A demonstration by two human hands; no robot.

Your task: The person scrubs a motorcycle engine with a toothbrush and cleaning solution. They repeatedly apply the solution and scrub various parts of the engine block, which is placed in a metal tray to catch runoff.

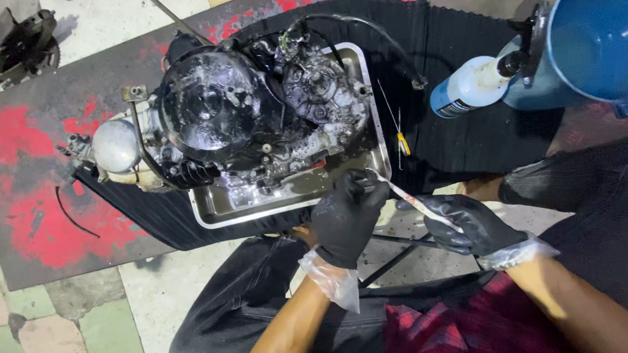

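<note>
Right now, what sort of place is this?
Probably a motorcycle repair workshop floor: a greasy, soapy engine sits in a metal tray, a screwdriver and spray bottle lie nearby, and both hands wear black gloves.

Blue bucket point(597, 37) cut off at right edge; engine point(248, 116) underside hidden in tray point(210, 213).

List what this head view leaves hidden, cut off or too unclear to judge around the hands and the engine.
- Thin pale tool: its tip is too small to identify, and its handle end is hidden inside the right hand.
- Metal tray: most of its floor is covered by the foamy engine.
- Blue bucket: cut off by the top and right edges.
- Left hand: its fingertips curl under, so its grip is unclear.
</note>
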